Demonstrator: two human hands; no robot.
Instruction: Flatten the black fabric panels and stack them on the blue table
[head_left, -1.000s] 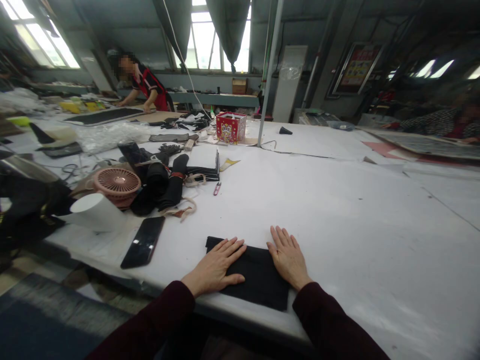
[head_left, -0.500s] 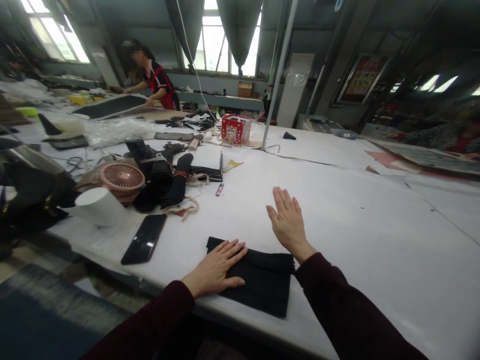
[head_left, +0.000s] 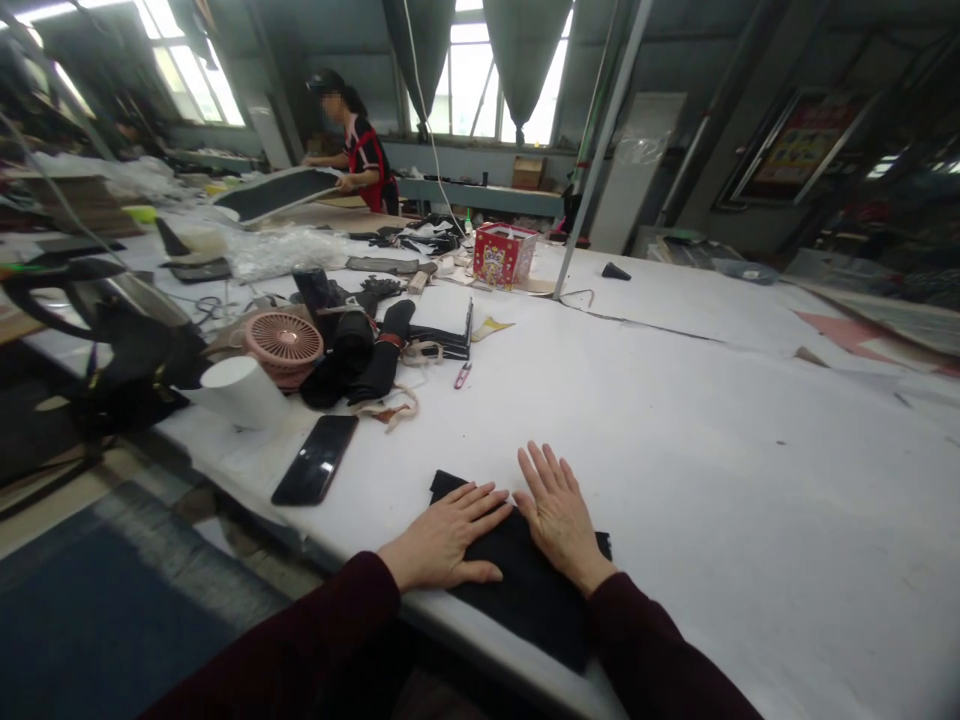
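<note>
A piece of black fabric [head_left: 517,590] lies flat at the front edge of the white-covered table, looking folded over. My left hand [head_left: 450,535] rests flat on its left part, fingers stretched and thumb out to the side. On the right part of the cloth is my right hand [head_left: 559,515], also flat, its fingers reaching past the far edge of the fabric. Neither hand grips anything. My right forearm and hand cover part of the cloth's right side.
Left of the fabric lies a black phone [head_left: 315,460]. Beyond it stand a white cup-like roll [head_left: 240,390], a pink fan [head_left: 283,345] and black rolled fabric [head_left: 382,355]. Small pink snips [head_left: 463,375] lie farther off. A red box [head_left: 504,255] stands near a pole [head_left: 600,150]. A co-worker [head_left: 367,160] handles a dark panel.
My right hand has come down and left from above the table onto the fabric. My left hand stays on the cloth. The view has turned slightly left.
</note>
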